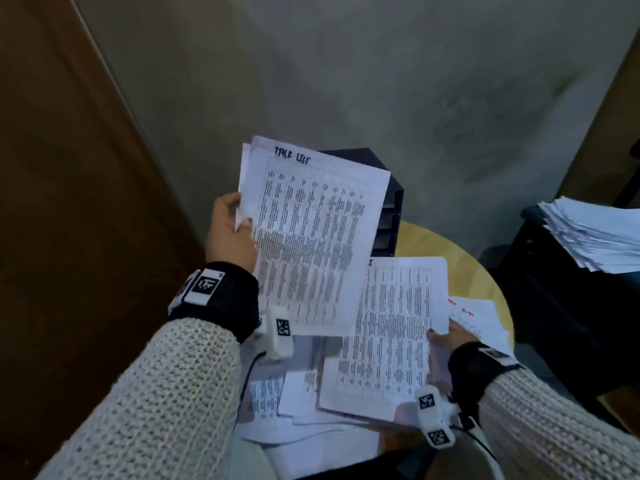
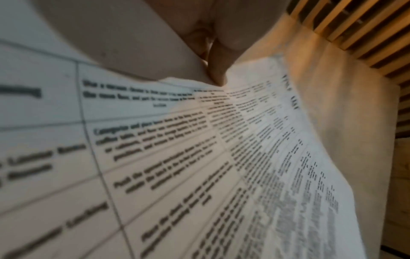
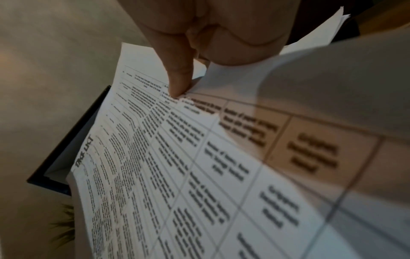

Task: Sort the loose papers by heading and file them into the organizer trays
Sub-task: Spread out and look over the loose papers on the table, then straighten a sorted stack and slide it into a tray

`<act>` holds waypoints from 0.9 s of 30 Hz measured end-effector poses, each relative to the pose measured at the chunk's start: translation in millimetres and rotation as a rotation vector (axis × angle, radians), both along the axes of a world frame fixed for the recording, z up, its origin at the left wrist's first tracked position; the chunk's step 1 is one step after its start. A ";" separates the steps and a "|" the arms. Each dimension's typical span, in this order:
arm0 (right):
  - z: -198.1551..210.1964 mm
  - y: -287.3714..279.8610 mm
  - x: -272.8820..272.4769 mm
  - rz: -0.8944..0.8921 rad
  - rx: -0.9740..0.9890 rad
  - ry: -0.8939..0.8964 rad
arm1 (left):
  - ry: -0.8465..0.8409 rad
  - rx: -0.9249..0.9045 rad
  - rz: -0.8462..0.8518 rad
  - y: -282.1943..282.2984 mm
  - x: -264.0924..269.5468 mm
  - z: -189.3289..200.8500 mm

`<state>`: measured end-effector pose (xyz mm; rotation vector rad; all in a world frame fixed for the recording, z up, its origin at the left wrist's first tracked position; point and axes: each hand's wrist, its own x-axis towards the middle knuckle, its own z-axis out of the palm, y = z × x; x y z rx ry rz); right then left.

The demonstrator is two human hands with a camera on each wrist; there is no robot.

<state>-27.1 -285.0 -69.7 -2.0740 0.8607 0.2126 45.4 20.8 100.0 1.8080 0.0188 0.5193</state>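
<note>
My left hand (image 1: 232,227) grips a small sheaf of printed sheets (image 1: 311,237) by its left edge, held up in the air; the top sheet (image 2: 255,157) is headed "TASK LIST" in pen. Behind it stands the dark organizer with stacked trays (image 1: 389,216), mostly hidden by the sheaf. My right hand (image 1: 450,336) pinches the right edge of another printed table sheet (image 1: 391,334), thumb on top; in the right wrist view that sheet (image 3: 199,175) also shows a "TASK LIST" heading. More loose papers (image 1: 294,403) lie scattered beneath on the round wooden table (image 1: 450,258).
A thick stack of white paper (image 1: 595,233) sits on a dark stand at the right. A sheet with red marks (image 1: 474,315) lies by my right hand. A brown door (image 1: 69,202) fills the left; grey floor lies beyond the table.
</note>
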 end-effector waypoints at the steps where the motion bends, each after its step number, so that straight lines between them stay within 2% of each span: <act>1: 1.2 -0.7 0.0 -0.009 0.024 -0.018 | 0.020 -0.042 -0.023 -3.4 -1.2 -3.0; 3: 0.1 -3.7 1.2 -0.031 0.107 -0.082 | 0.099 -0.096 -0.077 -8.6 -1.5 -13.1; 6: -5.1 -8.2 6.6 -0.084 0.339 -0.216 | 0.258 0.149 -0.097 -12.3 5.3 -40.7; 8: -9.3 -8.6 13.2 -0.104 0.443 -0.280 | 0.347 0.220 -0.104 -14.5 6.3 -58.2; 12: 17.1 15.5 9.1 -0.082 0.581 -0.316 | 0.468 0.209 -0.107 -22.9 3.7 -83.4; 15: 18.2 21.5 13.5 -0.092 0.604 -0.337 | 0.527 0.143 -0.104 -32.6 3.9 -94.9; 18: 26.3 29.0 16.3 -0.226 0.584 -0.375 | 0.525 0.000 -0.081 -40.3 6.7 -99.5; 20: 29.1 32.7 16.0 -0.266 0.673 -0.418 | 0.496 0.001 -0.138 -43.8 8.8 -98.5; 22: 35.0 41.3 14.0 -0.193 0.646 -0.418 | 0.445 0.057 -0.160 -46.4 9.6 -97.1; 24: 40.7 46.2 11.4 -0.077 0.511 -0.451 | 0.335 0.020 -0.172 -48.4 7.2 -95.5; 27: 50.9 50.3 8.8 -0.084 0.376 -0.533 | 0.230 -0.040 -0.206 -49.4 3.7 -97.8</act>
